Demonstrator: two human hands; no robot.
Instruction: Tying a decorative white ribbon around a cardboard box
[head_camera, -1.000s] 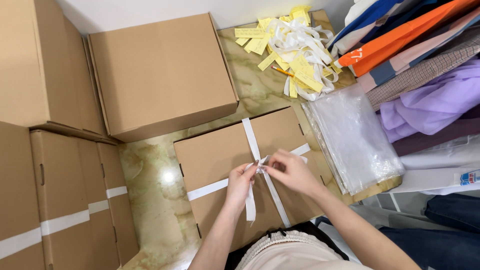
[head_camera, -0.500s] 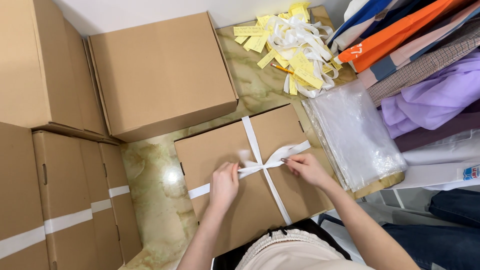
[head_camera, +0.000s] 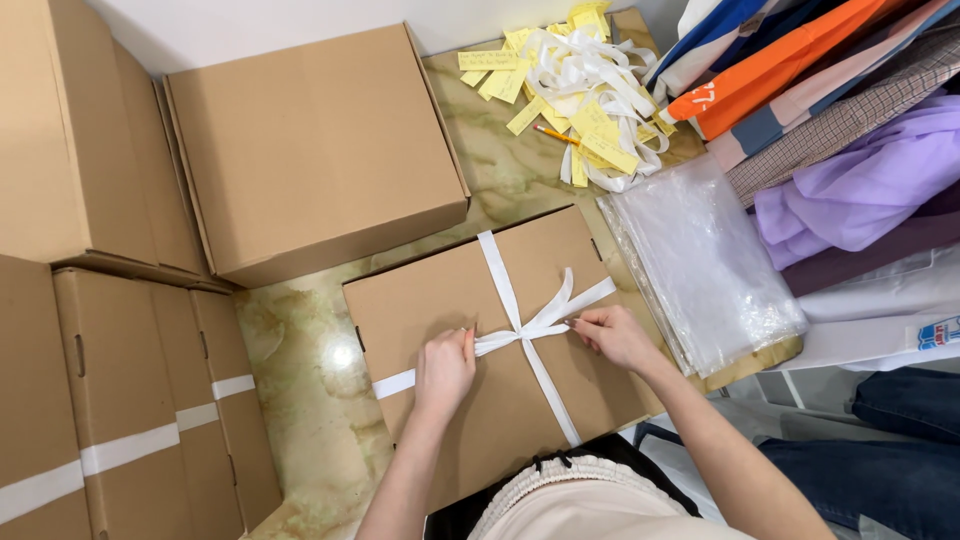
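We've got both hands pinching the white ribbon on the cardboard box. Left hand and right hand fingers closed tight on its loops.

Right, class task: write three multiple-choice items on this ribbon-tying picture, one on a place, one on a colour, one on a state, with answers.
1. Where is the heap of yellow slips?
A. beyond the ribbon-crossed box
B. on the person's lap
C. inside a box

2. What colour is the ribbon?
A. red
B. white
C. black

3. How are the hands?
A. resting flat
B. both pinching ribbon
C. lifting the box

Answers: 1 A, they lie at the table's far end; 2 B, plainly white; 3 B, left hand and right hand each grip a strand.
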